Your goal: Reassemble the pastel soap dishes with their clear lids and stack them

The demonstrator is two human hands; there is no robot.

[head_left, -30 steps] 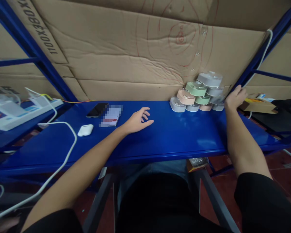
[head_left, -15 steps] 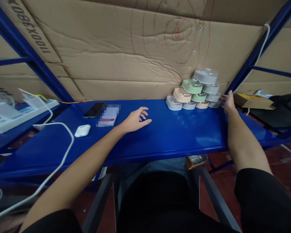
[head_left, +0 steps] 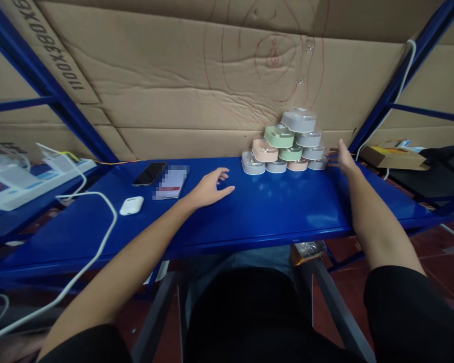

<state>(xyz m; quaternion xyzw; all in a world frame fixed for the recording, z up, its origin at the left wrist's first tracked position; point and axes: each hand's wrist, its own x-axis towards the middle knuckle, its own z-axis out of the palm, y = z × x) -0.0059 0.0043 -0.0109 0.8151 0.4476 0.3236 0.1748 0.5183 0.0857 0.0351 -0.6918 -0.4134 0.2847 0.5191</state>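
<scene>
There it goes: the stack of clear-lidded containers (head_left: 286, 152) is sliding left along the blue worktop (head_left: 268, 212), all four tiers holding together, now standing at the far side, right of centre. Your right hand (head_left: 346, 160) is following beside its right end, fingers extended and blurring, gripping nothing; whether they're touching the bottom row, I'm not able to tell. Your left hand (head_left: 210, 188) is staying put near the middle, half curled, thumb apart, holding nothing, so the gap between it and the stack is narrowing.
</scene>
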